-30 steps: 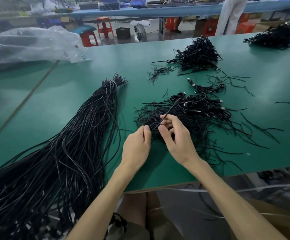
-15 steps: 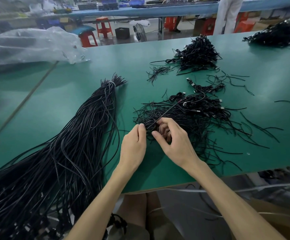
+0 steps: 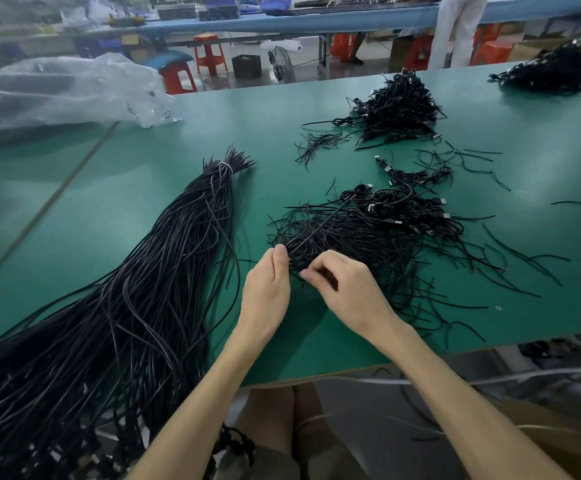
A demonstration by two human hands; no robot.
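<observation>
Shifted nearer since earlier: left hand (image 3: 265,292) pinching a wire (image 3: 318,225) at the near left edge of the pile (image 3: 386,237), right hand (image 3: 348,292) curled, hold unclear; pile liable to snag and drag along.

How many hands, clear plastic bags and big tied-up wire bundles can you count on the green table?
Hands: 2, the left hand and the right hand, gripping a black wire
Clear plastic bag: 1
Tied wire bundle: 1
Total: 4
</observation>
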